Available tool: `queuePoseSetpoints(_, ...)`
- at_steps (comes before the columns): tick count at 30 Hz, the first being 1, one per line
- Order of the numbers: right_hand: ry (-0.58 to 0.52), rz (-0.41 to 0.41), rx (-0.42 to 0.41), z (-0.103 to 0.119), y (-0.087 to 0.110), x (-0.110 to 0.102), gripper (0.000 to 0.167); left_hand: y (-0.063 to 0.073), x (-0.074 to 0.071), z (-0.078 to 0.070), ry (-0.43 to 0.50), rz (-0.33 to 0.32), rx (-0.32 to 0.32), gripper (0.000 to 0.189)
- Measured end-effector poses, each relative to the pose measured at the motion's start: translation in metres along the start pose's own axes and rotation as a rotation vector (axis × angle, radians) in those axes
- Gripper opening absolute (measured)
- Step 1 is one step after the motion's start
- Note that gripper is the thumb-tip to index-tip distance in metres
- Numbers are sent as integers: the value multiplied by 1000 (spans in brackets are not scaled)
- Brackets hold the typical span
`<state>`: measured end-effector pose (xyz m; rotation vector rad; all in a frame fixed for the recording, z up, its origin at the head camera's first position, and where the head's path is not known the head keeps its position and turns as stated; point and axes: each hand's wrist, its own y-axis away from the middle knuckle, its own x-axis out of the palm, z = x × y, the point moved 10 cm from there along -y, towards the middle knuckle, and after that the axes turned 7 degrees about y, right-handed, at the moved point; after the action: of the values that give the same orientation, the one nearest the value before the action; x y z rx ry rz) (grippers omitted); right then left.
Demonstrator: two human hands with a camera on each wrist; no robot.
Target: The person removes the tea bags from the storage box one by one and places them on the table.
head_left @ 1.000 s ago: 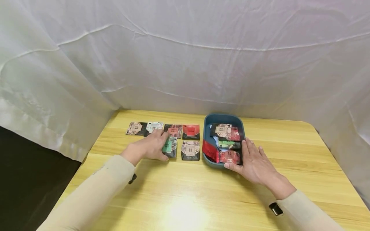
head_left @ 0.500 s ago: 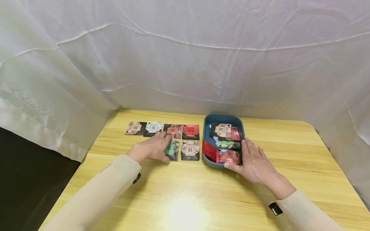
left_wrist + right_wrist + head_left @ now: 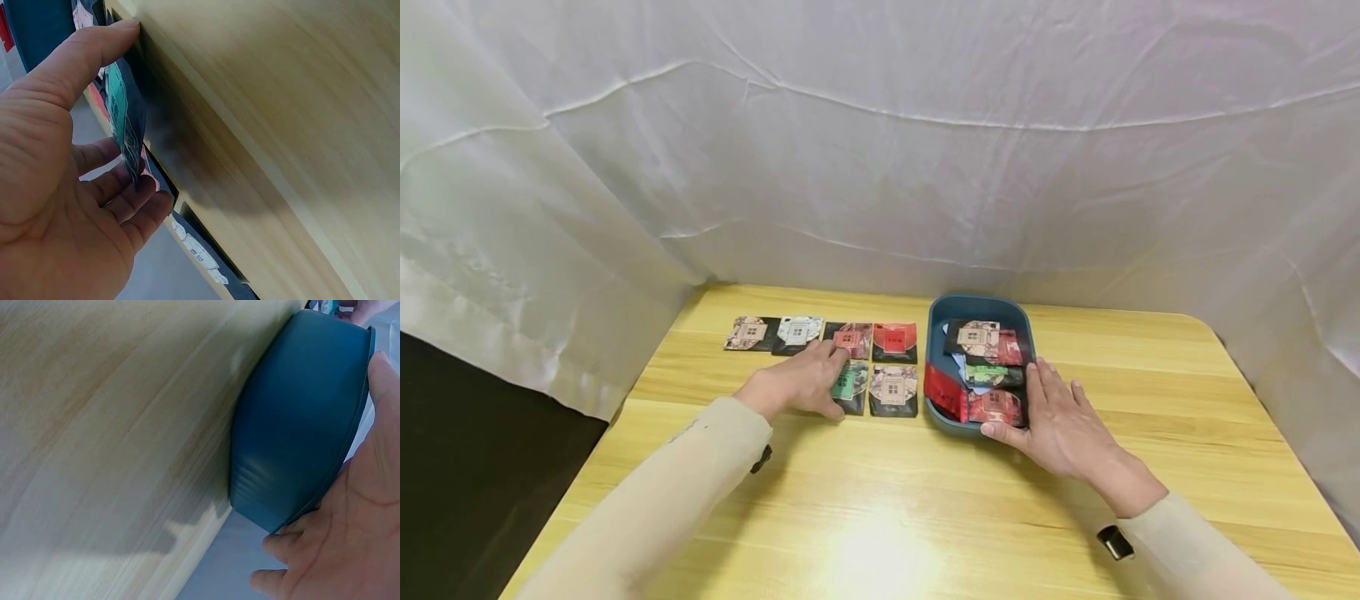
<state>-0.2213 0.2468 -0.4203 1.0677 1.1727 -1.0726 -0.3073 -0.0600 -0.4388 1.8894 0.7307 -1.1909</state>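
Note:
My left hand (image 3: 801, 379) holds a green-and-black sachet (image 3: 850, 385) by its edges, low on the table. In the left wrist view, the thumb is on one side of this green sachet (image 3: 119, 100) and the curled fingers on the other. To its right lies a beige-and-black sachet (image 3: 893, 390). My right hand (image 3: 1067, 425) rests against the right side and near corner of a blue tray (image 3: 936, 333), its fingers extended. In the right wrist view, the fingers and thumb touch the rim of the tray (image 3: 294, 419). Several sachets lie loosely inside it.
Behind the left hand runs a row of sachets: a beige one (image 3: 748, 332), a white one (image 3: 798, 332), a dark red one (image 3: 850, 337) and a bright red one (image 3: 895, 340). White cloth (image 3: 880, 167) hangs behind the wooden table (image 3: 955, 517).
My left hand has slid the green sachet a little to the right, closer to the beige-and-black one, uncovering more of the white sachet behind. The right hand and tray have stayed put.

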Motion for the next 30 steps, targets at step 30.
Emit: queuePoseSetpoints(30,-2,-4,-3,-1,0,0,129,-5,-30,-30,-21,-125,71,91)
